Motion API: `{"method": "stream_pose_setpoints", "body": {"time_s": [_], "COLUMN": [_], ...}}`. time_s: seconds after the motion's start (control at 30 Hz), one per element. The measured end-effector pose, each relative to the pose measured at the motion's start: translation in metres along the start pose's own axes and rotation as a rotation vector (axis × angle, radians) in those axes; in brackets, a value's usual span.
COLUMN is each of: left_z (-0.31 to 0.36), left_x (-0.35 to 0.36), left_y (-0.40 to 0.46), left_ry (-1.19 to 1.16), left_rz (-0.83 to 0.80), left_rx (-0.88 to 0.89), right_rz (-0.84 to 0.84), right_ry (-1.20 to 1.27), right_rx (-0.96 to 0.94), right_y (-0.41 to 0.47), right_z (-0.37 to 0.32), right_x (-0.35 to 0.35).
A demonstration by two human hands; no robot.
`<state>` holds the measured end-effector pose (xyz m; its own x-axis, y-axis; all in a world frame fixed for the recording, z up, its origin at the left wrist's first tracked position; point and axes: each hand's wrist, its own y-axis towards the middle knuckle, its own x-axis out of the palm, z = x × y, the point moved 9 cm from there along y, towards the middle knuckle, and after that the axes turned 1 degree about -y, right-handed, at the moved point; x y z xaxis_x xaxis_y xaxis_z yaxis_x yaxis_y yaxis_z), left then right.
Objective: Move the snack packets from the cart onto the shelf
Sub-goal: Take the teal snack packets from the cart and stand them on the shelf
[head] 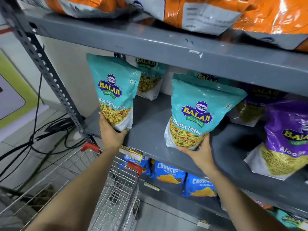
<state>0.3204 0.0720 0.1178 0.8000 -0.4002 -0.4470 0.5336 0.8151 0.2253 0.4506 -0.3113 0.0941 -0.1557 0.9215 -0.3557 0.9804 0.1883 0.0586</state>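
Left hand (112,132) clamped under teal Khatta Mitha packet (115,92) at shelf (150,124) left front edge; right hand (198,152) grips second teal packet (200,112) mid-shelf, possibly resting. Wire cart (115,185) below.

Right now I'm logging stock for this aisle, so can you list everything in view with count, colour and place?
Teal Khatta Mitha packets: four, teal; two in hand, two behind on the middle shelf.
Purple packets: two, purple; middle shelf, right.
Orange packets: several, orange; top shelf.
Blue Crunchem packets: at least three, blue; lower shelf.
Shelf rack: one, grey.
Cart: one, wire with red corners; below left.
Cables: several, black; floor, left.
Left hand: holds the left teal packet's base.
Right hand: holds the right teal packet from below.
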Motion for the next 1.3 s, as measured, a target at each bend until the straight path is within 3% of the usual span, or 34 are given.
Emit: {"method": "stream_pose_setpoints", "body": {"time_s": [0.3, 1.03, 1.17, 1.3], "left_z": [0.008, 0.001, 0.004, 0.021], "left_x": [-0.002, -0.006, -0.015, -0.016], "left_y": [-0.012, -0.016, -0.040, -0.096], "left_ry": [-0.021, -0.067, -0.093, -0.251], "left_rz": [0.106, -0.008, 0.051, 0.124], "left_rx": [-0.003, -0.013, -0.022, -0.059], "right_rz": [0.031, -0.036, -0.117, 0.067], "right_ry": [-0.032, 0.055, 0.139, 0.127], "right_rx": [0.002, -0.011, -0.001, 0.001], "right_y": [-0.010, -0.017, -0.022, -0.044], "right_z": [-0.020, -0.020, -0.020, -0.011], "right_x": [0.015, 0.025, 0.022, -0.029]}}
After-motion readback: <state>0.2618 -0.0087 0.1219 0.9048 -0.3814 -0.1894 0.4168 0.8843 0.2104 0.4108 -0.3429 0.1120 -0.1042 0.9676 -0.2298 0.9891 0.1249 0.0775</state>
